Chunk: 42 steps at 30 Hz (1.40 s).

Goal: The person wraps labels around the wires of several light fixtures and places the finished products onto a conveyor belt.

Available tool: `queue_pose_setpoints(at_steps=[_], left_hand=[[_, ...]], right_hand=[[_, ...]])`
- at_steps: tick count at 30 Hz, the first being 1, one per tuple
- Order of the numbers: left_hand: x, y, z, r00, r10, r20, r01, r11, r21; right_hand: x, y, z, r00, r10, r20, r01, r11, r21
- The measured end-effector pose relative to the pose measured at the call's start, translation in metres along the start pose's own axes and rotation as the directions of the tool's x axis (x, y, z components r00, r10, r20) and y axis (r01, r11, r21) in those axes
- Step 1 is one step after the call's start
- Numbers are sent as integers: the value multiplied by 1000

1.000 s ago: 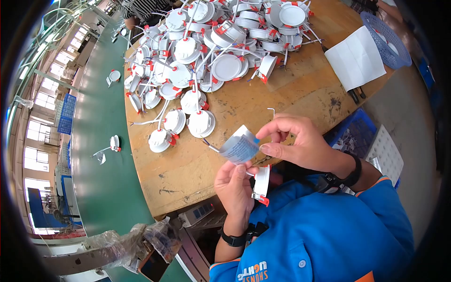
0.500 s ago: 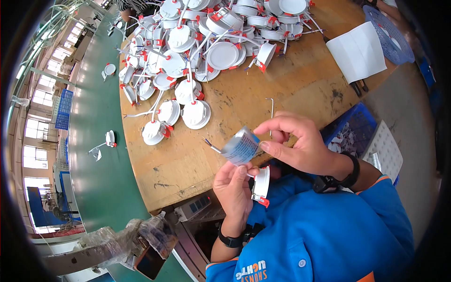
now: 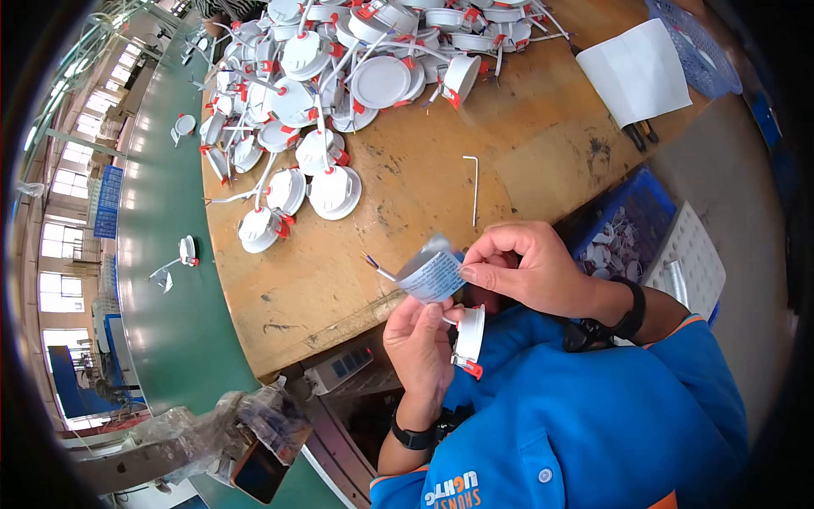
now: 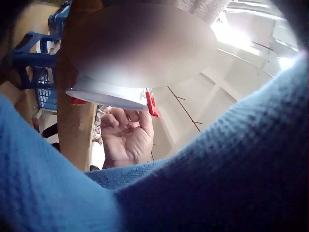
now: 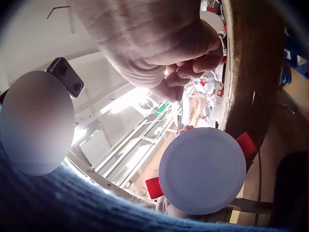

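A white round downlight (image 3: 469, 334) with red-tipped spring clips hangs beside my left hand (image 3: 415, 343), which pinches its cable and the lower edge of a printed label (image 3: 431, 276). The label is a curved, pale strip with blue print. Stripped wire ends (image 3: 371, 261) stick out to its left. My right hand (image 3: 538, 270) pinches the label's right edge between thumb and forefinger. In the right wrist view, the downlight's flat white face (image 5: 203, 171) shows below my right hand (image 5: 159, 43). The left wrist view shows the downlight's rim (image 4: 111, 96) edge-on.
A heap of similar downlights (image 3: 381, 81) covers the table's far side. An L-shaped metal rod (image 3: 476, 191) lies on the wooden table (image 3: 407, 191). White paper (image 3: 634, 72) and a blue basket (image 3: 695, 51) are at right, a blue bin (image 3: 623, 225) below. A green conveyor (image 3: 170, 254) runs left.
My right thumb and forefinger have come together on the label's edge, from slightly apart. The table and heap have shifted up and left in view, showing more of the metal rod.
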State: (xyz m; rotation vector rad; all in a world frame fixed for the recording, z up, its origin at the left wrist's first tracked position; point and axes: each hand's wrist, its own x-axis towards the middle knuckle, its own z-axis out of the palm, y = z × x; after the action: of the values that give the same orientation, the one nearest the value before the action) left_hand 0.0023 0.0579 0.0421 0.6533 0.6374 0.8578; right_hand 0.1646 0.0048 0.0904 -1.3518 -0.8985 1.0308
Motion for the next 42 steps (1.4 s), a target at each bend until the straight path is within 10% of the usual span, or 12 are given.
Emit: queue_pose_setpoints(at_steps=[42], left_hand=[[-13,-42,-36,984,-165,-63,161,985,-65]], right_hand=[[-12,59,1,994,56,-97,-68,989,-134]])
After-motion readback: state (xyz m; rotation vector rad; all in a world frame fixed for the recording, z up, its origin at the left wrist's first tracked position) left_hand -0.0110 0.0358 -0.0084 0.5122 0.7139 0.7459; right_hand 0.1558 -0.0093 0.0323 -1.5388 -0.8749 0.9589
